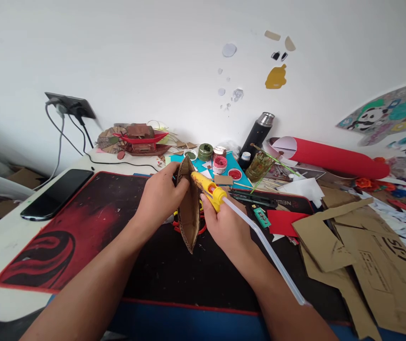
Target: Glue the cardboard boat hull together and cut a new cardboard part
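At the centre of the frame, above the desk (7,246), the left hand (160,196) pinches a cardboard piece (189,213) upright, exposing its edge to the yellow glue gun (208,188) gripped in the right hand (226,227).

Brown cardboard boat-shaped piece (189,208) – upright on edge above the mat, yellow glue gun (208,188) nozzle touching its upper rim

wall (153,47): white | desk (0,241): white | wall socket (70,105): black
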`<act>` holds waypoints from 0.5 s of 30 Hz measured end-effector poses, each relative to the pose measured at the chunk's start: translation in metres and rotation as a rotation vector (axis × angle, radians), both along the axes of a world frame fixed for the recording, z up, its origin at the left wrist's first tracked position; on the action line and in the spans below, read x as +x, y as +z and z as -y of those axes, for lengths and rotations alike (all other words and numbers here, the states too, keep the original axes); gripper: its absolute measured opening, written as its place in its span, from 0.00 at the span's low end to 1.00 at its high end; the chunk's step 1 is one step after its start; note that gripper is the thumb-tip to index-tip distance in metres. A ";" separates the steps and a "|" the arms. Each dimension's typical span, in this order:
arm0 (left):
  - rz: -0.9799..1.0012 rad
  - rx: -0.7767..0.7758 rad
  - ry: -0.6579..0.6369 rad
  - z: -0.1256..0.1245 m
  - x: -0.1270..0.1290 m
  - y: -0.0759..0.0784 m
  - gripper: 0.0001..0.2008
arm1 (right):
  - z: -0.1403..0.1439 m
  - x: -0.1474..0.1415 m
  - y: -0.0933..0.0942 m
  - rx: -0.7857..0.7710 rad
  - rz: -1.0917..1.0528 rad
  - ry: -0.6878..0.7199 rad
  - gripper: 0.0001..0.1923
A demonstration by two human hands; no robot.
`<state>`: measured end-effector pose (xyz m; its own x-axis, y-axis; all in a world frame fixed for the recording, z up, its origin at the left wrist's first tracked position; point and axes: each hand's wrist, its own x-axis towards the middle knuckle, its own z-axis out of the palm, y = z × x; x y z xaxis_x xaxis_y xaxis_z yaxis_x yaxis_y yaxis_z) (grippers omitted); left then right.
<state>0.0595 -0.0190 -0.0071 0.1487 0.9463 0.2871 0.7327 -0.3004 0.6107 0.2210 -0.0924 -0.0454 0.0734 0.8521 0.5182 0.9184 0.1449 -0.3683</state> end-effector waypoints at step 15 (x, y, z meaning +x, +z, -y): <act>-0.016 -0.024 0.026 0.002 0.000 0.005 0.10 | 0.000 -0.001 0.000 0.004 0.023 -0.006 0.20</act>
